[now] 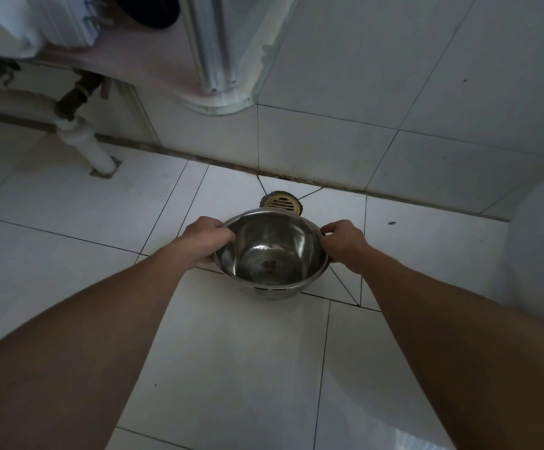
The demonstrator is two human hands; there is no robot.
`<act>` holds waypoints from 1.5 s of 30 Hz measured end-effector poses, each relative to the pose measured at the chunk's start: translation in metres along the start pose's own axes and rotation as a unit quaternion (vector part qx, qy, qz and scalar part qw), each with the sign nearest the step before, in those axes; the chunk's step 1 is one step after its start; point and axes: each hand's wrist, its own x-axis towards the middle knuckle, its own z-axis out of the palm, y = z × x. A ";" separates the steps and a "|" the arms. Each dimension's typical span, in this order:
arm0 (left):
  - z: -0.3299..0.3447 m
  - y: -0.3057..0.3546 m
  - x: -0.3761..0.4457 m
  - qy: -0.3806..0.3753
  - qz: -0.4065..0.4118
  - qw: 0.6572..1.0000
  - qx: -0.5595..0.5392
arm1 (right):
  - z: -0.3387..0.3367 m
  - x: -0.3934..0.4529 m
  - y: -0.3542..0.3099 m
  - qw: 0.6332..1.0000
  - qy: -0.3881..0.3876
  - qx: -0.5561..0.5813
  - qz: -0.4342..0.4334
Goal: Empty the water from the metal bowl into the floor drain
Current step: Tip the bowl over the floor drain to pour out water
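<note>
Two bare forearms fill the lower frame, reaching forward and down; left hand (pixel 206 239) wrapped over the near-left rim of the metal bowl (pixel 272 258), right hand (pixel 343 242) clamped on the right rim, fingers curled over the edge on both sides; bowl held between them, low over the white floor tiles (pixel 231 368), whether touching the floor or just above it cannot be told.

Bowl roughly level, mouth up, perhaps tipped slightly toward the camera; inside a shallow pool of water with dark specks gathered at the bottom; no stream leaving the rim.

Floor drain (pixel 280 203), a round brass grate, sits just beyond the far rim of the bowl, partly hidden by it, near the foot of the tiled wall (pixel 426 92); white waste pipe (pixel 85 147) enters the floor well to the left.

Judgement on progress: carry and positioning look done, bowl is lined up just short of the drain; pour itself not yet begun, water appears to be all in the bowl; what is left is to tilt the far rim down over the grate and let it run out, slowly enough that it does not spread over the tiles.
</note>
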 end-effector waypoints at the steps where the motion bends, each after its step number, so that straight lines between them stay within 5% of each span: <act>1: 0.000 0.000 0.001 0.001 0.001 1.000 0.001 | 0.000 0.000 0.000 1.000 -0.001 0.000 0.001; 45: 0.005 0.012 0.003 0.013 0.011 1.000 0.020 | -0.009 0.007 0.001 1.000 0.006 0.002 0.010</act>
